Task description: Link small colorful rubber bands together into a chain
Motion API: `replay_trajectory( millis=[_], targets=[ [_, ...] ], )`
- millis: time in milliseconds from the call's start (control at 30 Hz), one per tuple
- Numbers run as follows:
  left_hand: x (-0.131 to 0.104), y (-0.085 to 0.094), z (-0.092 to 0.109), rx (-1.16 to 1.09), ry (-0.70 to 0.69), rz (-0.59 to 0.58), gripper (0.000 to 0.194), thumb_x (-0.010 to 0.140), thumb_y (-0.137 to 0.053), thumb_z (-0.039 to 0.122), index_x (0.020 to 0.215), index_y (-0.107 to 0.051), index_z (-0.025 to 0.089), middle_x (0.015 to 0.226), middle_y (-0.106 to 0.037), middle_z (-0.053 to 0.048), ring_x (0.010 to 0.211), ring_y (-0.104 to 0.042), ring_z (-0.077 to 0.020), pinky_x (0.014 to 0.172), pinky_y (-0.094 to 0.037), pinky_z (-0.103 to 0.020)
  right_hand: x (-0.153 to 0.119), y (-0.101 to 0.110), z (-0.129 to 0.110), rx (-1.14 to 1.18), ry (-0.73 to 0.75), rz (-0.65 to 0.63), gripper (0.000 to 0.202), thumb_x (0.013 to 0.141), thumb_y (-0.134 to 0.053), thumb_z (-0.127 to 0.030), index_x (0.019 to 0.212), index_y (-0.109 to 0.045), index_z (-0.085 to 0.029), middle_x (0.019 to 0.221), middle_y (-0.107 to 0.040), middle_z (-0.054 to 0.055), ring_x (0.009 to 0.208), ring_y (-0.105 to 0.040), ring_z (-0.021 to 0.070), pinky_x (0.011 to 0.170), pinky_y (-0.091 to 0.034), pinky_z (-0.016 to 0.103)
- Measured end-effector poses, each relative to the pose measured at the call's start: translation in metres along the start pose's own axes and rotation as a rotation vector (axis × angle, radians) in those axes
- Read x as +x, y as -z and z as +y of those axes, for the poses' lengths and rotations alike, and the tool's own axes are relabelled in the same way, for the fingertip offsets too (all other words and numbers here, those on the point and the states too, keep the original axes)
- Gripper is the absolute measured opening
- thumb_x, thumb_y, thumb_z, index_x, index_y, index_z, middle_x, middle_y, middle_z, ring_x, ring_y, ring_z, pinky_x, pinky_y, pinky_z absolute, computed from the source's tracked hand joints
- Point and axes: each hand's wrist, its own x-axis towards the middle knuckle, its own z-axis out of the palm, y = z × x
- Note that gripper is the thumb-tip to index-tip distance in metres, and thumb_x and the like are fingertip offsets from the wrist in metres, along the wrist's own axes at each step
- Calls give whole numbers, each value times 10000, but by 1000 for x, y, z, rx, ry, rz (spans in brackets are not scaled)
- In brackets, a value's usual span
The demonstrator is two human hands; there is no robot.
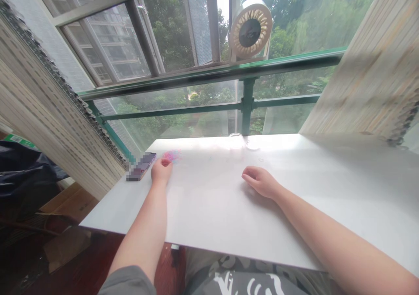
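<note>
A small heap of tiny pink, purple and blue pieces [175, 156] lies near the table's far left edge; they are too small to name. My left hand [161, 171] is at the heap's near side with its fingers pinched together, and whatever may be between the fingertips is hidden. Further right, my right hand [260, 181] rests on the white table [209, 207], fingers curled closed, with nothing visible in them. Just beyond it is a small pale loop [261, 159]. Two clear round dishes or lids, one of them a low clear dish [252, 145], sit by the far edge.
A phone-like flat device [145, 164], partly blurred out, lies left of my left hand. A round white fan [250, 31] stands on the green window rail [209, 77] behind the table. Curtains hang at both sides. Cardboard [70, 201] and a dark bag [26, 168] are at the left.
</note>
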Motion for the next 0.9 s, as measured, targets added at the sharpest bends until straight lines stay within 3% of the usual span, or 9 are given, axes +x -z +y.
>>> replay_trajectory(
  millis=[367,900],
  targets=[
    [7,-7,-11,-37,4,35,208,641,-567,244,833,-553,165,830,-639,-27,732,-589,-129,718,-444,-239,-1,0,-2,-20,-1,5,204,760,-394,-327,696,-525,-184,606,-507,-19,536,-438,106,535,-347,241],
    [2,2,0,38,-17,18,217,680,-521,286,832,-636,183,837,-655,-53,768,-588,-202,720,-443,-307,3,-2,3,-28,10,36,175,734,-420,-302,681,-533,-180,604,-527,-17,550,-450,107,560,-349,243]
  ],
)
